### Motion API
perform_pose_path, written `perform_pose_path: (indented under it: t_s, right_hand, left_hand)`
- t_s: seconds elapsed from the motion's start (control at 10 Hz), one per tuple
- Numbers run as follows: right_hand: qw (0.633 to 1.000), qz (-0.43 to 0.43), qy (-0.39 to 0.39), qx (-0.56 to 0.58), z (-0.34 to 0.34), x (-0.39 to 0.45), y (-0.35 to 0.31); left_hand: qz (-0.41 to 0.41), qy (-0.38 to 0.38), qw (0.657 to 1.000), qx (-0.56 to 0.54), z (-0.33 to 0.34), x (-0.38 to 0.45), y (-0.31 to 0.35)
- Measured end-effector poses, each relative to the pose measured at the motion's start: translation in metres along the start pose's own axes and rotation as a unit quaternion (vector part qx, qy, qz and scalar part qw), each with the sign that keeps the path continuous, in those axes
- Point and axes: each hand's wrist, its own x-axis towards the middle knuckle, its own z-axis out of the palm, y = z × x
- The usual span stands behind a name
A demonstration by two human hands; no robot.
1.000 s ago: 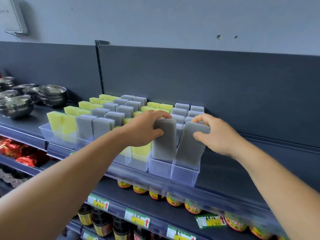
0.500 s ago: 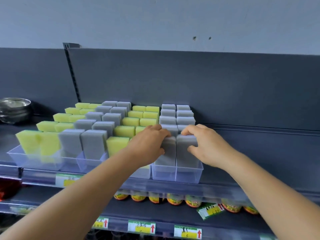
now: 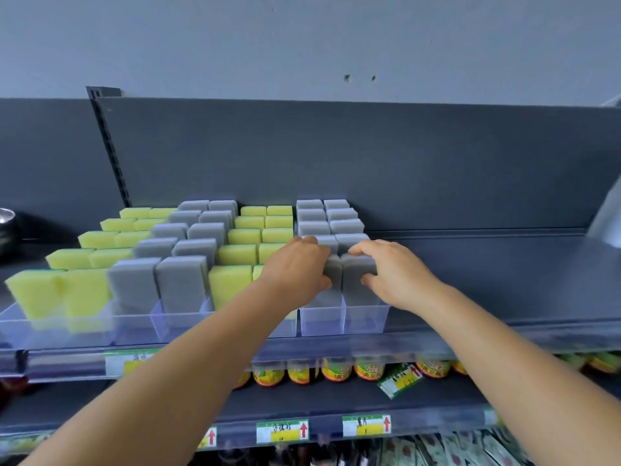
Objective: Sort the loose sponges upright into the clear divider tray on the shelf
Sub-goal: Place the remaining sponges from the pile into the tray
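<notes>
A clear divider tray (image 3: 366, 319) sits on the dark shelf, filled with upright yellow sponges (image 3: 230, 285) and grey sponges (image 3: 183, 287) in rows. At the tray's front right corner stand two grey sponges side by side. My left hand (image 3: 297, 269) grips the left grey sponge (image 3: 331, 287) from its left side. My right hand (image 3: 395, 272) holds the right grey sponge (image 3: 358, 280), fingers over its top and thumb on its front. Both sponges stand upright in the front compartments, their bottoms inside the clear walls.
The dark shelf (image 3: 504, 280) runs bare to the right of the tray. A metal bowl (image 3: 5, 218) shows at the far left edge. Below are jars (image 3: 336, 368) and price tags (image 3: 281, 430) on lower shelves. A dark back panel rises behind the sponges.
Both hands have pushed the two grey sponges from tilted and raised down into the front right compartments, where they now stand upright. The view has shifted left and closer.
</notes>
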Motion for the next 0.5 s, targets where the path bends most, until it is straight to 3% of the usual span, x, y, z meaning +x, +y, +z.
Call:
perform_pose_path:
  t_s: [0.5]
  right_hand:
    - [0.998,0.010,-0.051,-0.046,-0.018,-0.019,-0.013]
  left_hand:
    - [0.007,0.010,1.000,0.018,-0.002,-0.011,0.005]
